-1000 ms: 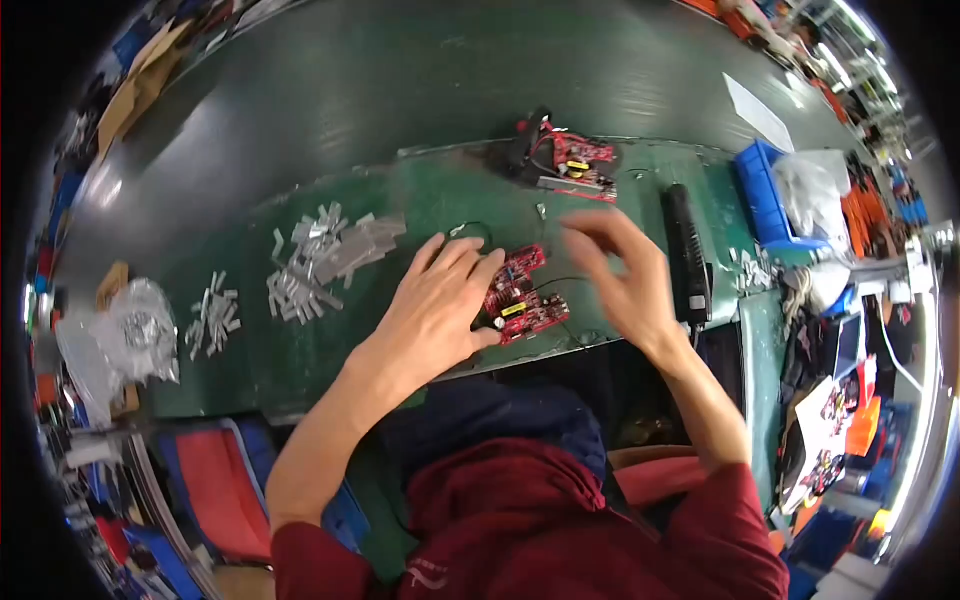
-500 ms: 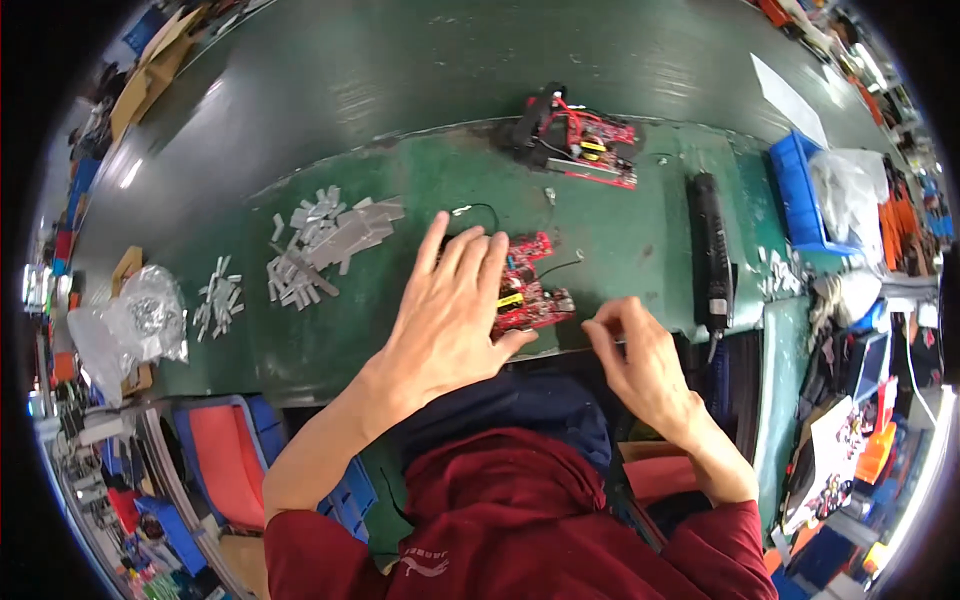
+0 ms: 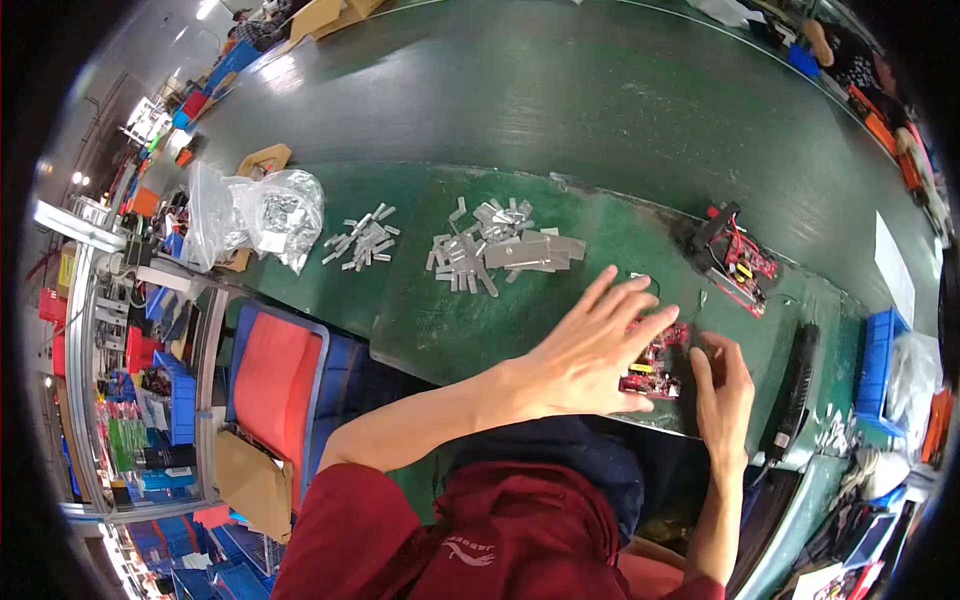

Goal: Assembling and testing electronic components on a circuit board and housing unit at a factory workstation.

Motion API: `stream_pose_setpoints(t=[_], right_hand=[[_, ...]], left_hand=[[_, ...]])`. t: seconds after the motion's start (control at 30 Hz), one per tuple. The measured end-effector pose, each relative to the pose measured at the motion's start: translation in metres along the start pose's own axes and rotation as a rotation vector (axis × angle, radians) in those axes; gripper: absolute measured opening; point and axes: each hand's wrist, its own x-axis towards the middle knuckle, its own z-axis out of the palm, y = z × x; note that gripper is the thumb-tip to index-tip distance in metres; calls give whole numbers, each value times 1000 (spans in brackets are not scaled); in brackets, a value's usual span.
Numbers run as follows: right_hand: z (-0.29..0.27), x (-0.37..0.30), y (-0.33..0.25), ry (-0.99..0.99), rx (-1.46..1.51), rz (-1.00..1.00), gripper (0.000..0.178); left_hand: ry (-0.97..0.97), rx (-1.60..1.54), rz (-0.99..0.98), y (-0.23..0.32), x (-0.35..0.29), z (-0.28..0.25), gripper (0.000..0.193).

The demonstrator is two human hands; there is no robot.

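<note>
A red circuit board (image 3: 662, 372) with a yellow component lies near the table's front edge. My left hand (image 3: 590, 352) rests over its left side, fingers spread and the thumb along the near edge; the palm hides part of the board. Close to the board's right edge is my right hand (image 3: 724, 390), its thumb and fingers curled in. Whatever lies between those fingertips is too small to make out. A short dark wire (image 3: 648, 284) shows beyond my left fingertips.
A second red board assembly (image 3: 745, 265) with a black part sits farther back on the right. Grey metal plates (image 3: 530, 252) and small metal pieces (image 3: 365, 240) are piled left. A black tool (image 3: 798, 395), a blue bin (image 3: 880, 360) and clear plastic bags (image 3: 275, 215) lie around.
The view has swung left, so the table's things appear farther right. My right hand has come closer to the circuit board; my left hand stays over it.
</note>
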Motion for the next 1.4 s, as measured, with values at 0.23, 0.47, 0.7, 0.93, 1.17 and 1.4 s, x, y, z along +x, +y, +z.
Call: stream_pose_setpoints(t=[0.23, 0.47, 0.7, 0.93, 1.17, 1.4], right_hand=[[-21, -38, 40, 292, 89, 4, 20], [-22, -49, 29, 297, 127, -27, 20], [-18, -56, -17, 150, 299, -156, 19], [4, -31, -70, 11, 420, -334, 34], [-3, -39, -62, -74, 286, -387, 30], [3, -54, -57, -150, 612, -135, 30]], left_hand=[[241, 411, -270, -83, -32, -51, 39], [175, 425, -185, -87, -39, -71, 38], [566, -636, -471, -35, -27, -50, 36], [476, -1148, -578, 47, -10, -19, 29], [400, -1186, -613, 51, -11, -10, 28], [399, -1193, -637, 54, -16, -3, 29]])
